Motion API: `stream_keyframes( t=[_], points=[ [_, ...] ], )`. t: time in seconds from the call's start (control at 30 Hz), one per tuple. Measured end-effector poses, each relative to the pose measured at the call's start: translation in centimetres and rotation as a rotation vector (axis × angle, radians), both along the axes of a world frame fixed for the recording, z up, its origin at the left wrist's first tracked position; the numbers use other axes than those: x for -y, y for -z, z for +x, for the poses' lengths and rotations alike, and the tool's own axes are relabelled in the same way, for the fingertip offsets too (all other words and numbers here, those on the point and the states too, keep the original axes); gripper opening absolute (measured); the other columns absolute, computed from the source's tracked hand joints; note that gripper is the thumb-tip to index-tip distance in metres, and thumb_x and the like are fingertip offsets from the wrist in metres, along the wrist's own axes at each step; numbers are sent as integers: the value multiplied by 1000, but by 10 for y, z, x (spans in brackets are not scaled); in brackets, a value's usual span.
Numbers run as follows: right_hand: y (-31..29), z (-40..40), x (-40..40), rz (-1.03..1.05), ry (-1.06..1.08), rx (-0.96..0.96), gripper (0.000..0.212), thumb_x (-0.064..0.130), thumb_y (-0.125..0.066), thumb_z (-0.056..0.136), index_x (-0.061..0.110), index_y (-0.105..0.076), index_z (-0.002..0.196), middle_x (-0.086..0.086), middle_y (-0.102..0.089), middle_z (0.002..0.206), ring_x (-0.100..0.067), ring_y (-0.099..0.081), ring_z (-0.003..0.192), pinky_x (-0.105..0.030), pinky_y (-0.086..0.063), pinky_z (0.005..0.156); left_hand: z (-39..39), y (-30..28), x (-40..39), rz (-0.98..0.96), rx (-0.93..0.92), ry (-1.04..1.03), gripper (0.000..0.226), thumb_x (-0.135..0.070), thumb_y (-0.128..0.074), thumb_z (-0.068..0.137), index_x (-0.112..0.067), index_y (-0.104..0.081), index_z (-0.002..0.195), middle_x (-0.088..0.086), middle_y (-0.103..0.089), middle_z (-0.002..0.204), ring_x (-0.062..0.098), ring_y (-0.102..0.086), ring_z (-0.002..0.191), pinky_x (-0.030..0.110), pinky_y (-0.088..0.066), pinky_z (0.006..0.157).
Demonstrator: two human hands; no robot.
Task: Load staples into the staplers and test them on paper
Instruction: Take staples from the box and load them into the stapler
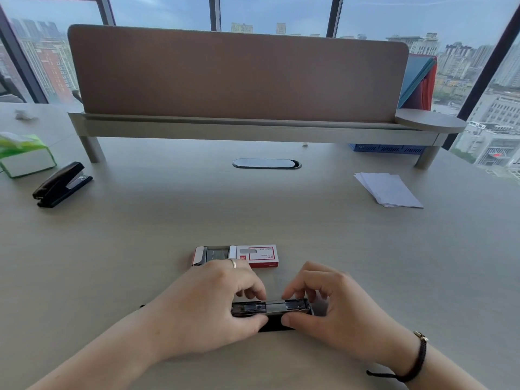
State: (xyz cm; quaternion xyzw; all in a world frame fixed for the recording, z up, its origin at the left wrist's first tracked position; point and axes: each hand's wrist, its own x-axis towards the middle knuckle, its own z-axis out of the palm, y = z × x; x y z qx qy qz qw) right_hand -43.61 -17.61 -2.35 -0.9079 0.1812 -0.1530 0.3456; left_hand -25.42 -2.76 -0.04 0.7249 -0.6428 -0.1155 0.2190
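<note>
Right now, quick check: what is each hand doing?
Left hand: fingers curled round the left end of the open stapler.
Right hand: fingers pinch the stapler's right end.

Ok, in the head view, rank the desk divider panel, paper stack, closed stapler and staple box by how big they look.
1. Desk divider panel, by far the largest.
2. Paper stack.
3. Closed stapler and staple box: about alike, and the box lies nearer the camera, so I won't rank them.

Soft window daylight, faint shadows, edges bowed by wide-angle lens.
</note>
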Motion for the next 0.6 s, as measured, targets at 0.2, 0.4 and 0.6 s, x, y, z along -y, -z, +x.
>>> stream_keyframes(
  t=[0.2,0.4,0.6],
  points=[
    [2,0,3,38,6,-39,16,39,-82,70,35,-70,79,7,-62,89,-9,-54,65,-18,-42,59,34,-8,-33,204,23,-82,34,-56,-71,65,-45,-60,95,-19,-63,90,-1,-57,91,19,-50,77],
    [3,3,0,92,37,-45,17,36,-86,66,35,-70,72,6,-66,85,-11,-57,66,-21,-43,61,49,-4,-68,161,-86,-211,29,-51,-76,65,-43,-63,90,-17,-63,82,9,-59,75,23,-51,68],
    [1,15,-12,86,25,-53,22,35,-88,65,39,-66,62,10,-66,84,-1,-52,61,-13,-38,55,58,-15,-75,5,-203,-223,32,-23,-89,66,-39,-72,88,-14,-71,85,8,-67,76,16,-50,66]
  ],
)
